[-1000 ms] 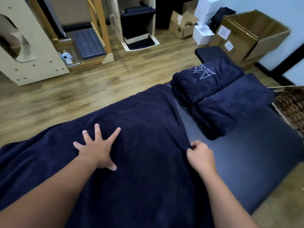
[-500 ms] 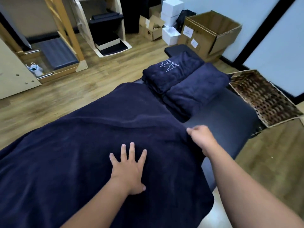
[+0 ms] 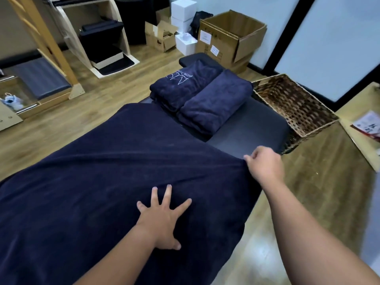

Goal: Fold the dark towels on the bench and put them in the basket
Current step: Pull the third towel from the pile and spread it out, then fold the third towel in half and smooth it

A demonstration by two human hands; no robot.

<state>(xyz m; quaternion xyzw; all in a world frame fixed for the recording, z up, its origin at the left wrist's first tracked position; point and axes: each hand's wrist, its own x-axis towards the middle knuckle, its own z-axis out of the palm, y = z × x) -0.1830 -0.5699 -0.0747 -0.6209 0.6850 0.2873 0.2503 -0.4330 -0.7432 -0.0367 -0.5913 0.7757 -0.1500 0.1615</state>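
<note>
A large dark towel (image 3: pixel 98 182) is lying spread out over the near part of the bench (image 3: pixel 253 130), covering it and hanging over the near edge. The left hand (image 3: pixel 162 221) is pressing flat on this towel, its fingers (image 3: pixel 154 196) spread wide apart and straight, the thumb sticking out to the side. The right hand (image 3: pixel 265 163) is gripping the towel's edge, to the right of and beyond the left fingertips; its fingers are curled in and pinching the cloth between thumb and forefinger, and folds are running across the towel from that pinched spot.

Beyond both sets of fingers, two folded towels are lying side by side on the far end of the bench: one with a pale logo (image 3: pixel 183 83) and a plain folded towel (image 3: pixel 216 99) touching it on its right. A bare strip of bench is showing between the right hand's fingers and the folded pair. The wicker basket (image 3: pixel 292 103) is sitting on the floor just beside the bench, beyond the right fingers and to their right. A cardboard box (image 3: pixel 230 38) is standing open farther back, near the wall.
</note>
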